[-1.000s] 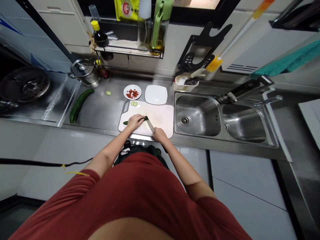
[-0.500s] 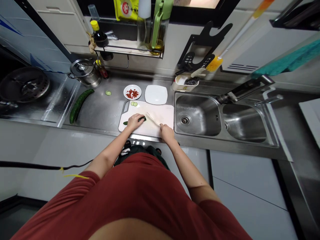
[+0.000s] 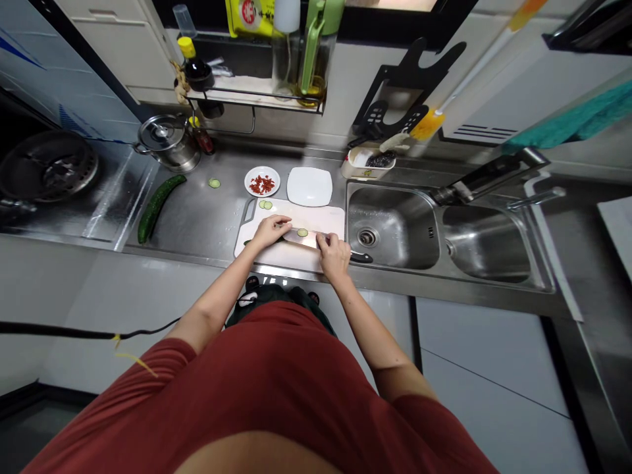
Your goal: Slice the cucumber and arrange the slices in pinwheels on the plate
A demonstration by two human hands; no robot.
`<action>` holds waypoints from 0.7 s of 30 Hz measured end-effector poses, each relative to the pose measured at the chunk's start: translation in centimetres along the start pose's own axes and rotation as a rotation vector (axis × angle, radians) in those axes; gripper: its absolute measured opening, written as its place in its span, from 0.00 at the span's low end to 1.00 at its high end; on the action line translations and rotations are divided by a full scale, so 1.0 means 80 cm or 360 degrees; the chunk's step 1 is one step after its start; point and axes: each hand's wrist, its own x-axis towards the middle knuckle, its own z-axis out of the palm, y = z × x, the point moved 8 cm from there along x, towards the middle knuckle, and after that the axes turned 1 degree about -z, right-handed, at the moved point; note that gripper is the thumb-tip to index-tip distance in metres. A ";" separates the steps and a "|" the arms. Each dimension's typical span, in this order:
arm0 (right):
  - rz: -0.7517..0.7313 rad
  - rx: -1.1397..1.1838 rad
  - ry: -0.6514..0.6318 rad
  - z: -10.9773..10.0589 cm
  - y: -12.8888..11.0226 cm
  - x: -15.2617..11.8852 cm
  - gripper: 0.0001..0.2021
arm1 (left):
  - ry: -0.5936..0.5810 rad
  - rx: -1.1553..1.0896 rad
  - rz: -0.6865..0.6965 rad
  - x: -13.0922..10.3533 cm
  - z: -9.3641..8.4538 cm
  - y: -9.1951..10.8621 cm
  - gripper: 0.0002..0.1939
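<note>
A kitchen knife (image 3: 363, 257) lies flat over the white cutting board (image 3: 323, 262), its black handle pointing right. One cucumber slice (image 3: 303, 232) rests on the blade. My right hand (image 3: 336, 255) is closed on the blade close to the handle. At the blade's tip end my left hand (image 3: 270, 232) has its fingers bent together, seemingly pinching the tip. A piece of cut cucumber (image 3: 247, 242) lies on the board, mostly hidden beneath my left hand. Two more cucumber slices (image 3: 265, 205) sit near the board's upper left corner.
Behind the board stand a plate of chopped red pieces (image 3: 262, 183) and a square white plate (image 3: 309, 186). A whole cucumber (image 3: 158, 207) and a cucumber end (image 3: 214, 183) lie to the left. The double sink (image 3: 392, 263) adjoins on the right. A pot (image 3: 165, 141) stands farther back.
The knife has turned from edge-down to flat, with a slice now showing on its blade. My right hand has shifted from the handle onto the blade. My left hand has left the cucumber piece.
</note>
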 end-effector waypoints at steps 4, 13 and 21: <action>-0.0058 0.0018 0.0042 -0.003 -0.004 0.002 0.24 | -0.0230 0.0060 0.0196 0.000 0.013 0.039 0.22; -0.0106 0.0023 -0.0002 -0.003 -0.008 0.003 0.23 | -0.0413 0.0300 0.0313 0.010 0.032 0.056 0.14; -0.0038 0.0002 -0.0004 0.006 0.009 -0.001 0.21 | 0.0019 -0.0007 -0.0218 0.023 0.012 -0.007 0.07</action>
